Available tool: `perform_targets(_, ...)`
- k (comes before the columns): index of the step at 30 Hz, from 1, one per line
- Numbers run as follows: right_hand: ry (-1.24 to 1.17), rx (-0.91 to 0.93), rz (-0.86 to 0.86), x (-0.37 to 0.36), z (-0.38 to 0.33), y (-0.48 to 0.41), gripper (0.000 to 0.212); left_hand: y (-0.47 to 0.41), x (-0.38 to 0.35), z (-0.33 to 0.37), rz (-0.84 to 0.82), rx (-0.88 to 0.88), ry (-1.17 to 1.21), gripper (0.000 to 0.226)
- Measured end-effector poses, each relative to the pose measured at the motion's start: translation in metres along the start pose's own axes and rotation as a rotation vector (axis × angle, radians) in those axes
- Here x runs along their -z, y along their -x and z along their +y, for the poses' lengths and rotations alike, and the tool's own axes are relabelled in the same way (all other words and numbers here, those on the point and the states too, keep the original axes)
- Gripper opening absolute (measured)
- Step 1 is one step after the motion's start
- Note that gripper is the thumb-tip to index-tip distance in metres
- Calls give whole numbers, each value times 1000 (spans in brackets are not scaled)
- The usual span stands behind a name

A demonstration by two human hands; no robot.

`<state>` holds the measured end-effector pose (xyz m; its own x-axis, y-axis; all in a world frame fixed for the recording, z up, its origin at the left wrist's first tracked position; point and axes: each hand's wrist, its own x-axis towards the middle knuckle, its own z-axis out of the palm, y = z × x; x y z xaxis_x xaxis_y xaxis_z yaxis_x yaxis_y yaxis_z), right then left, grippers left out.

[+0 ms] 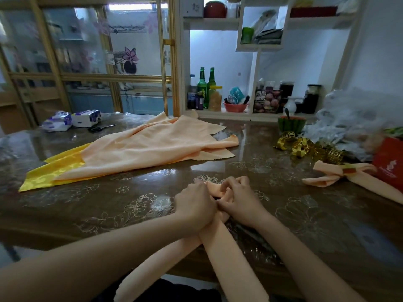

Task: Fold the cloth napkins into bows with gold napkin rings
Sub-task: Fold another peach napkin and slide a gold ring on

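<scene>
Peach napkin (pixel 220 247): folded into a long band and bunched at the middle, lying on the table (pixel 130 203) directly in front of me, close to the near edge. Its two tails cross under my wrists and hang over that edge toward my lap.

My left hand (pixel 194 205) and right hand (pixel 242 203) sit side by side on the bunched middle. The fingers of both are curled round the cloth and grip it.

Finished bow (pixel 327 177): to my right on the table, peach, cinched by a gold ring. Loose gold napkin rings (pixel 305 147) lie heaped just behind it, and a red box (pixel 388 162) sits at the right edge.

Napkin pile (pixel 152 147): left of centre, loose peach cloths spread over a yellow cloth (pixel 54 168), well apart from my hands.

Surface: dark, glossy, under a clear cover printed with pale flowers. Bare stretches lie between my hands and the pile, and to my right front.

Far side: scissors (pixel 101 128) and tissue packs (pixel 72 119) at the left. At the right are a watermelon-shaped bowl (pixel 291 124) and crumpled clear plastic (pixel 353 114).

Room: white shelving holds green bottles (pixel 206 88) and jars, and a gold-framed glass door (pixel 130 62) carries flower decals.

Writing: the lettering on the red box and the shelf packets is too blurred to read.
</scene>
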<state>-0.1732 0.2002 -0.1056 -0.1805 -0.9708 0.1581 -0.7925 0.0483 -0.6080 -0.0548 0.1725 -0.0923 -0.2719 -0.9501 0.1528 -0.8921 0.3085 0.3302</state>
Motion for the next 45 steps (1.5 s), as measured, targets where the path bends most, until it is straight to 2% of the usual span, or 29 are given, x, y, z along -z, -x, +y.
perform_targets(4,-13,13,-53,1,-1,4,9,-12,3,9,-48,65,-4,29)
perform_targets(8,-185,-31,-144,11,0,5,23,-26,-2,15,-152,142,171,34)
perform_targets(11,-137,6,-209,13,4,9,30,-24,2,7,-324,186,389,37)
perform_targets(14,-27,82,-153,8,5,14,28,-21,29,-11,-418,260,472,23)
perform_targets(16,-13,91,-79,3,5,16,22,-12,37,-19,-464,172,356,21)
perform_targets(18,-24,109,-15,0,6,14,17,-6,38,-17,-529,94,398,22)
perform_targets(21,-18,119,41,-3,6,5,14,-4,32,-6,-479,68,451,8)
perform_targets(23,-12,100,70,4,10,-7,13,-18,24,-1,-418,74,420,32)
perform_targets(24,-6,94,58,2,9,-12,14,-20,20,-7,-406,108,427,36)
perform_targets(28,37,122,87,13,20,-40,14,-55,5,4,-326,118,530,37)
perform_targets(30,61,130,85,16,30,-55,19,-69,-4,13,-181,101,509,32)
perform_targets(33,74,127,32,25,41,-69,28,-87,-21,25,-25,40,430,47)
perform_targets(36,92,155,-20,35,50,-78,31,-100,-35,32,110,-97,113,45)
perform_targets(38,124,187,-38,40,56,-81,29,-104,-39,40,199,-332,-96,41)
perform_targets(40,205,177,-22,45,64,-88,32,-111,-41,52,221,-506,-64,36)
perform_targets(43,322,90,-30,73,79,-103,39,-121,-48,71,146,-575,125,35)
perform_targets(45,213,-11,23,103,97,-113,31,-120,-57,79,37,-602,137,35)
